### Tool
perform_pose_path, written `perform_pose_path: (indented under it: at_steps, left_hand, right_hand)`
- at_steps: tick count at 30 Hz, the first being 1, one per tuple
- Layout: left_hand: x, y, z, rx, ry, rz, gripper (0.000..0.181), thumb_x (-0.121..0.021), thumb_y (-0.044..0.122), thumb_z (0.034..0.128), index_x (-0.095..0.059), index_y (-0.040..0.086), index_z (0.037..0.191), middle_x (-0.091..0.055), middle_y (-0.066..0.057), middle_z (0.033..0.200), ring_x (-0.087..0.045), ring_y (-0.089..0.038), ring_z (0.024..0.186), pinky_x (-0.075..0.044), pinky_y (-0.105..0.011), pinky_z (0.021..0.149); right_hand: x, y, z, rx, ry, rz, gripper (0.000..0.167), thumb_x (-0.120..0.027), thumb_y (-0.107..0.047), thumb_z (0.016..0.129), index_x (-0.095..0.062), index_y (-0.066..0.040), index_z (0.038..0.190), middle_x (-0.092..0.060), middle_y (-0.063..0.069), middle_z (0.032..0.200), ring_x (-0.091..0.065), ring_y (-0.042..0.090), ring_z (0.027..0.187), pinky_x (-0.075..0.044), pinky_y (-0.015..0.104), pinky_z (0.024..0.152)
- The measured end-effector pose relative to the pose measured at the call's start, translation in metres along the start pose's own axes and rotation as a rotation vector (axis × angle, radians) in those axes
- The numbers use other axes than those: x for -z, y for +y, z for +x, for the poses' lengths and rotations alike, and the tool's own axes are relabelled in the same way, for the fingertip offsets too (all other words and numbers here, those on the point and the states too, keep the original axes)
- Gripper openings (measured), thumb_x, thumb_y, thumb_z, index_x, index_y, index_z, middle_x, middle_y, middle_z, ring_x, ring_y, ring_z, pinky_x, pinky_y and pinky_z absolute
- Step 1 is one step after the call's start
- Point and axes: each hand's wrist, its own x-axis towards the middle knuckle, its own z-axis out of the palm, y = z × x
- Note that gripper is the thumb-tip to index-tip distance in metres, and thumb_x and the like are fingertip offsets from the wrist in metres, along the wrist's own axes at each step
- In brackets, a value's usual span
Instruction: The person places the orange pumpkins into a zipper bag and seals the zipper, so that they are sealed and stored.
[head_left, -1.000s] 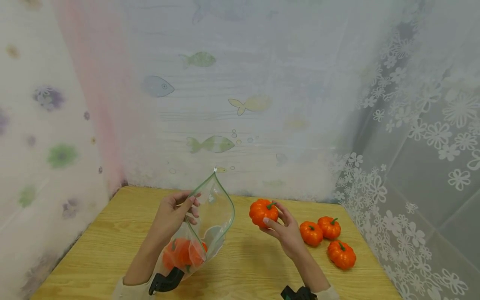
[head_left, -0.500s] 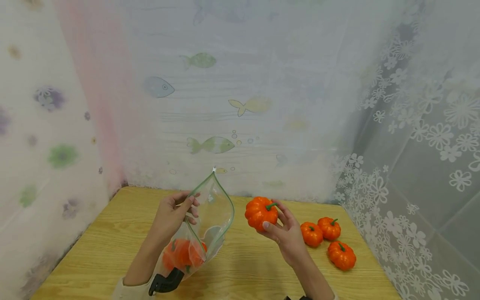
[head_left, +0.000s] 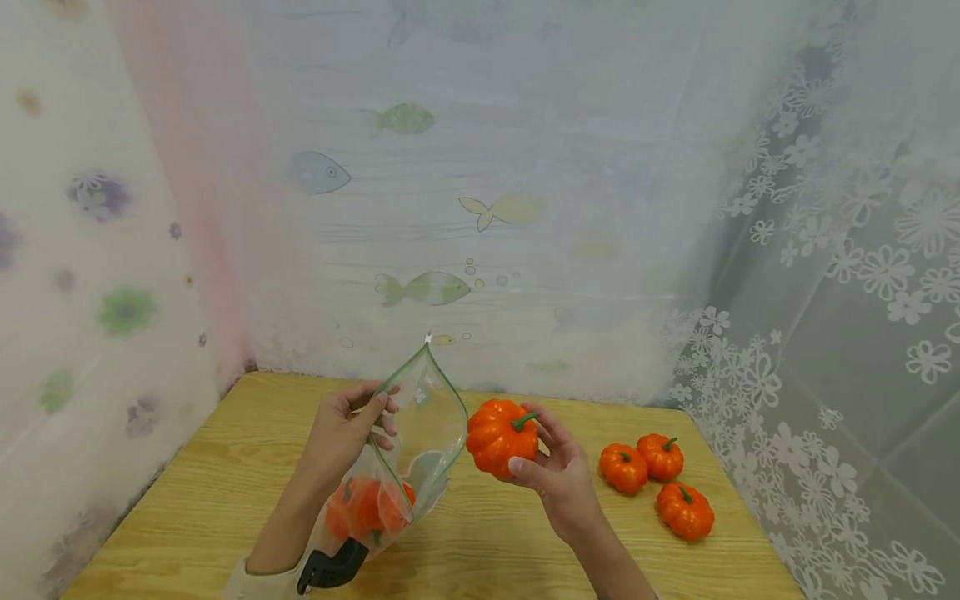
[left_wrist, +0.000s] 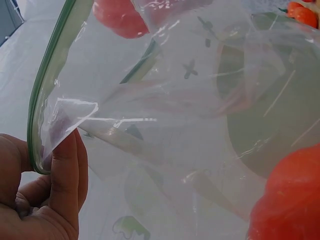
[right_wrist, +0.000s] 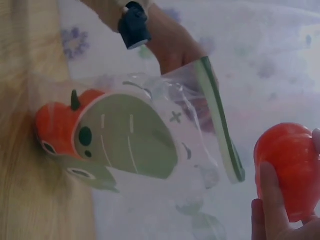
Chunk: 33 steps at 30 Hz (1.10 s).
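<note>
My left hand [head_left: 348, 429] pinches the green-edged rim of a clear zip bag [head_left: 431, 408], whose mouth gapes toward the right. Orange pumpkins [head_left: 363, 504] lie in the bottom of the bag, seen through the plastic; how many is hard to tell. In my right hand [head_left: 562, 479] is a small orange pumpkin [head_left: 498, 437] with a green stem, gripped between thumb and fingers just right of the bag's mouth. The right wrist view shows this pumpkin [right_wrist: 290, 170] apart from the green rim [right_wrist: 220, 120]. A printed green figure [right_wrist: 130, 135] covers part of the bag.
Three more pumpkins sit at the table's right side: one on the left [head_left: 622, 468], one behind [head_left: 660, 456] and one in front [head_left: 685, 511]. The wooden table [head_left: 187, 467] ends at a curtain [head_left: 585, 333] printed with fish.
My right hand has carried the pumpkin leftward, up to the bag's open mouth. The left hand and the bag have stayed nearly still.
</note>
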Motion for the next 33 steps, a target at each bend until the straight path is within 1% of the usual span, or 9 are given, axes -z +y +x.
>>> perform_pose_path:
  at_steps: [4, 7, 11, 14, 17, 22, 24, 28, 33]
  left_hand:
    - [-0.001, -0.001, 0.001, 0.0, -0.005, -0.001, 0.027, -0.052, 0.009, 0.1072, -0.061, -0.011, 0.122, -0.065, -0.004, 0.092, -0.065, -0.011, 0.069, -0.063, -0.029, 0.062]
    - [0.0, -0.001, 0.001, -0.007, -0.011, 0.0, 0.028, -0.052, 0.009, 0.1074, -0.061, -0.011, 0.123, -0.065, -0.003, 0.092, -0.065, -0.011, 0.069, -0.063, -0.029, 0.062]
    - [0.0, -0.002, 0.002, -0.02, -0.02, -0.001, 0.028, -0.052, 0.009, 0.1072, -0.061, -0.012, 0.124, -0.065, -0.004, 0.092, -0.066, -0.011, 0.069, -0.063, -0.03, 0.062]
    - [0.0, -0.004, 0.002, -0.03, -0.029, -0.001, 0.027, -0.052, 0.007, 0.1069, -0.061, -0.012, 0.123, -0.065, -0.006, 0.092, -0.066, -0.011, 0.068, -0.063, -0.03, 0.061]
    - [0.0, -0.005, 0.003, -0.035, -0.039, -0.004, 0.027, -0.052, 0.007, 0.1068, -0.061, -0.013, 0.123, -0.064, -0.008, 0.093, -0.067, -0.011, 0.069, -0.063, -0.03, 0.061]
    - [0.001, -0.004, 0.003, -0.024, -0.049, -0.003, 0.031, -0.052, 0.011, 0.1074, -0.06, -0.012, 0.127, -0.063, -0.006, 0.094, -0.066, -0.011, 0.07, -0.063, -0.029, 0.062]
    - [0.001, -0.004, 0.003, -0.015, -0.052, -0.006, 0.031, -0.053, 0.012, 0.1073, -0.06, -0.011, 0.127, -0.063, -0.007, 0.095, -0.067, -0.011, 0.071, -0.063, -0.029, 0.063]
    - [0.0, -0.006, 0.004, -0.005, -0.058, -0.015, 0.031, -0.054, 0.012, 0.1069, -0.061, -0.011, 0.127, -0.064, -0.013, 0.097, -0.068, -0.012, 0.069, -0.063, -0.029, 0.063]
    - [-0.001, -0.009, 0.003, -0.007, -0.066, -0.009, 0.03, -0.056, 0.01, 0.1059, -0.062, -0.012, 0.125, -0.065, -0.01, 0.095, -0.068, -0.013, 0.066, -0.063, -0.029, 0.062]
  right_hand:
    - [-0.007, 0.008, 0.0, 0.027, -0.052, -0.014, 0.057, -0.072, 0.0, 0.09, -0.056, -0.016, 0.142, -0.052, 0.005, 0.137, -0.064, 0.023, 0.116, -0.061, 0.039, 0.089]
    - [-0.014, 0.014, 0.0, 0.057, -0.096, -0.014, 0.058, -0.077, -0.004, 0.089, -0.056, -0.013, 0.143, -0.053, 0.005, 0.138, -0.062, 0.024, 0.117, -0.061, 0.038, 0.09]
    - [-0.024, 0.021, -0.001, 0.074, -0.132, -0.001, 0.06, -0.08, -0.002, 0.087, -0.057, -0.011, 0.142, -0.053, 0.003, 0.141, -0.059, 0.025, 0.12, -0.061, 0.041, 0.088]
    - [-0.031, 0.024, -0.002, 0.072, -0.131, -0.004, 0.06, -0.079, -0.001, 0.087, -0.056, -0.012, 0.142, -0.052, 0.003, 0.142, -0.059, 0.025, 0.121, -0.061, 0.042, 0.087]
    - [-0.036, 0.027, -0.002, 0.078, -0.129, -0.016, 0.061, -0.078, -0.002, 0.088, -0.054, -0.01, 0.144, -0.051, 0.006, 0.142, -0.059, 0.025, 0.122, -0.061, 0.042, 0.086]
    - [-0.042, 0.029, 0.002, 0.102, -0.122, -0.054, 0.068, -0.077, 0.0, 0.088, -0.045, -0.001, 0.148, -0.049, 0.008, 0.142, -0.057, 0.027, 0.125, -0.061, 0.041, 0.089]
    - [-0.045, 0.03, 0.005, 0.118, -0.113, -0.058, 0.071, -0.078, 0.0, 0.088, -0.042, 0.002, 0.149, -0.048, 0.008, 0.142, -0.057, 0.026, 0.126, -0.061, 0.04, 0.089]
    - [-0.048, 0.031, 0.012, 0.174, -0.09, -0.06, 0.074, -0.081, 0.0, 0.085, -0.043, 0.002, 0.148, -0.048, 0.007, 0.142, -0.06, 0.023, 0.125, -0.061, 0.04, 0.089]
    - [-0.049, 0.033, 0.021, 0.265, -0.081, -0.06, 0.074, -0.081, 0.001, 0.085, -0.043, 0.003, 0.148, -0.048, 0.008, 0.141, -0.06, 0.021, 0.125, -0.06, 0.04, 0.09]
